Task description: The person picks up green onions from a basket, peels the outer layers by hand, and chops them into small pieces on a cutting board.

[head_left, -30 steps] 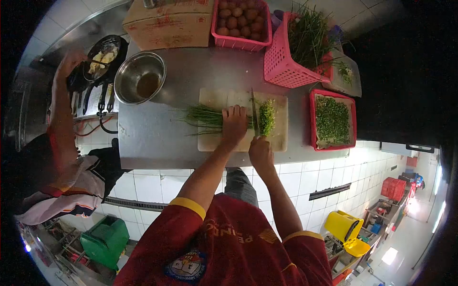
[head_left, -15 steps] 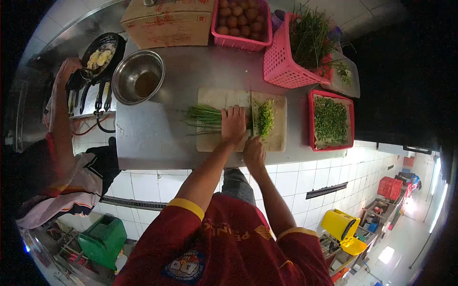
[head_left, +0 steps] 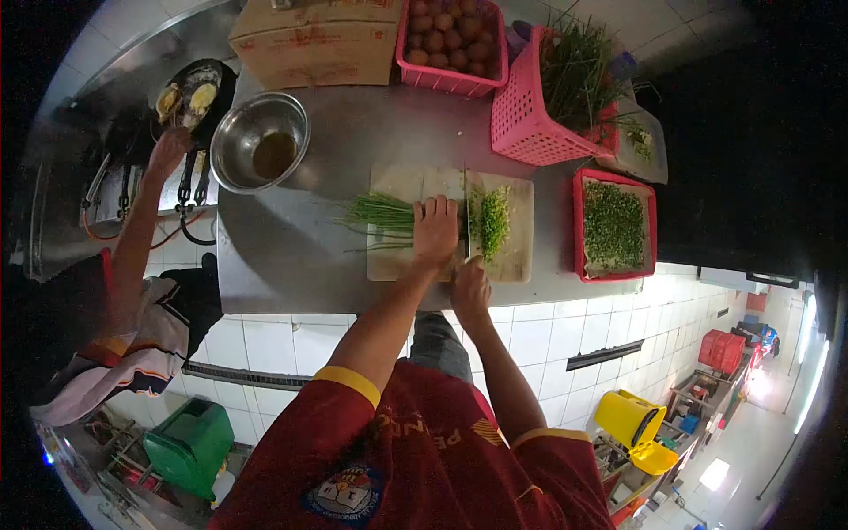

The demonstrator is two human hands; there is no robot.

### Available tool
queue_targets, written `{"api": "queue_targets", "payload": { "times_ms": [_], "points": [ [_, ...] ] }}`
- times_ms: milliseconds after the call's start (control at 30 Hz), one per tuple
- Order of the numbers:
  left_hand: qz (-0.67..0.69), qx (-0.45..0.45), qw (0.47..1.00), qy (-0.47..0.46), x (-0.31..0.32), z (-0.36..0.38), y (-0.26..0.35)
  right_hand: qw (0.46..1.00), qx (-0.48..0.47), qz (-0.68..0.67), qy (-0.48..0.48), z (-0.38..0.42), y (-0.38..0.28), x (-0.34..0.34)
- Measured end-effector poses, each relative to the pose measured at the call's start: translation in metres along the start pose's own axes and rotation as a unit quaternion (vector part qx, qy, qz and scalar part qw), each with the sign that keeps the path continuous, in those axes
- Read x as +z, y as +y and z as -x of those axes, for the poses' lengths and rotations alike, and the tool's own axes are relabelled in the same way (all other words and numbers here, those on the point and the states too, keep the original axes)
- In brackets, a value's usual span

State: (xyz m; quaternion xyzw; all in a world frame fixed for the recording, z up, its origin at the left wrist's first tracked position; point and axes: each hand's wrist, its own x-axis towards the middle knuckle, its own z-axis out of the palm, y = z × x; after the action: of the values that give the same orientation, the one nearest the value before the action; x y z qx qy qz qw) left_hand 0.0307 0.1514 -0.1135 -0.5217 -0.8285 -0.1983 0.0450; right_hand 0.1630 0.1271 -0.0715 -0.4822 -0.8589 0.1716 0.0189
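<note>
My left hand (head_left: pixel 436 231) presses down on a bunch of green onions (head_left: pixel 382 213), its fingers closed over them. The uncut stalks stick out to the left, past the edge of the pale cutting board (head_left: pixel 405 180). In my right hand (head_left: pixel 471 284) is the handle of a knife (head_left: pixel 466 216). Its blade stands edge-on just right of my left fingers. Against the blade's right side lies a heap of chopped green onions (head_left: pixel 491 219).
A steel bowl (head_left: pixel 223 144) stands at left. Behind are a carton (head_left: pixel 318 49), a pink basket of eggs (head_left: pixel 452 84) and a pink basket of greens (head_left: pixel 527 124). A red tray (head_left: pixel 579 231) of chopped greens sits right. A co-worker's hand (head_left: pixel 170 152) is at a pan (head_left: pixel 223 88).
My hands and the knife keep nearly the same place on the board. The co-worker's hand has moved right to the pan, and the food in it has shifted apart.
</note>
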Motion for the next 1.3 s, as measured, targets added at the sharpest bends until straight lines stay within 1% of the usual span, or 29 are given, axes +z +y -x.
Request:
{"api": "queue_targets", "payload": {
  "times_ms": [67,100,133,200,267,300,333,400,433,467,500,533,567,633,700,733,767,800,833,867,900,967,1000,1033,1067,1100,1200,1300],
  "points": [
    [0.032,0.0,0.999,-0.029,-0.01,0.001,0.001,0.998,0.048,-0.008,-0.041,-0.019,0.005,0.003],
    [0.047,-0.002,0.998,-0.042,-0.014,-0.002,0.0,0.999,-0.011,0.047,0.004,-0.015,0.011,0.006],
    [0.044,-0.002,0.998,-0.04,-0.01,-0.002,-0.001,0.99,-0.065,0.108,0.055,-0.012,0.004,-0.007],
    [0.042,-0.004,0.998,-0.04,-0.002,0.001,-0.002,0.996,-0.025,0.074,-0.037,-0.002,-0.008,-0.042],
    [0.033,-0.003,0.999,-0.041,-0.003,0.002,0.0,0.989,-0.075,0.122,0.038,0.028,-0.011,-0.04],
    [0.027,-0.005,0.999,-0.039,0.0,0.001,-0.001,0.997,0.032,0.039,-0.057,0.025,-0.022,-0.045],
    [0.024,-0.008,0.999,-0.042,0.002,0.002,-0.001,0.979,0.152,-0.024,-0.133,0.023,-0.033,-0.051],
    [0.018,-0.011,0.999,-0.042,0.007,0.0,0.0,0.977,0.172,-0.031,-0.122,0.018,-0.017,-0.015],
    [0.02,-0.01,0.999,-0.028,0.008,0.0,0.0,0.997,0.065,-0.015,-0.028,0.015,-0.003,0.007],
    [0.023,-0.007,1.0,-0.015,0.007,0.003,0.001,0.997,-0.041,0.0,0.067,0.014,0.015,0.029],
    [0.023,-0.002,1.0,0.003,0.007,0.0,-0.001,0.992,-0.075,-0.008,0.1,0.006,0.02,0.033],
    [0.026,0.001,1.0,-0.006,0.003,0.001,-0.001,0.985,-0.109,-0.014,0.133,-0.002,0.021,0.033],
    [0.029,0.004,0.999,-0.015,0.0,0.003,-0.002,0.992,-0.071,-0.041,0.1,-0.017,0.024,0.033],
    [0.035,0.002,0.999,-0.021,-0.001,0.001,-0.004,0.997,0.006,-0.055,0.056,-0.021,-0.007,-0.016],
    [0.044,-0.006,0.999,-0.026,0.004,0.001,-0.003,1.0,0.007,0.013,0.016,-0.002,-0.02,-0.043],
    [0.034,0.002,0.999,-0.011,0.001,0.001,-0.003,0.999,0.007,0.047,-0.006,0.006,-0.023,-0.05],
    [0.025,0.009,1.0,0.005,-0.001,0.001,-0.003,0.992,0.083,0.011,-0.089,0.008,-0.029,-0.054],
    [0.014,0.016,1.0,0.022,0.002,0.002,-0.004,0.992,0.086,0.002,-0.094,0.015,-0.03,-0.049],
    [0.027,0.012,0.999,0.016,0.007,0.004,-0.004,0.991,0.09,-0.006,-0.1,0.021,-0.033,-0.045],
    [0.04,0.007,0.999,0.012,0.011,0.003,-0.005,0.961,0.2,-0.046,-0.183,0.016,-0.035,-0.042],
    [0.052,0.004,0.999,0.01,0.016,0.001,-0.005,0.978,0.154,-0.049,-0.133,0.012,-0.029,-0.03],
    [0.044,0.005,0.999,0.015,0.012,0.003,-0.005,0.996,0.062,-0.06,-0.03,0.011,-0.004,0.015],
    [0.039,0.007,0.999,0.021,0.009,0.001,-0.005,0.999,-0.008,-0.043,0.024,0.004,0.007,0.028],
    [0.041,0.009,0.999,0.016,0.006,0.003,-0.004,0.994,-0.073,-0.025,0.076,-0.004,0.006,0.022],
    [0.042,0.012,0.999,0.011,0.002,0.004,-0.004,0.998,-0.009,-0.057,0.038,-0.014,0.002,0.017],
    [0.042,0.012,0.999,0.01,0.001,0.001,-0.005,0.995,0.057,-0.084,0.004,-0.025,-0.016,-0.006],
    [0.016,0.01,0.999,0.034,0.005,0.002,-0.005,0.998,-0.04,0.027,0.032,-0.007,-0.008,-0.019],
    [0.007,0.012,0.999,0.041,0.004,0.002,-0.005,0.992,0.082,-0.067,-0.067,0.017,-0.032,-0.044]
  ]
}}
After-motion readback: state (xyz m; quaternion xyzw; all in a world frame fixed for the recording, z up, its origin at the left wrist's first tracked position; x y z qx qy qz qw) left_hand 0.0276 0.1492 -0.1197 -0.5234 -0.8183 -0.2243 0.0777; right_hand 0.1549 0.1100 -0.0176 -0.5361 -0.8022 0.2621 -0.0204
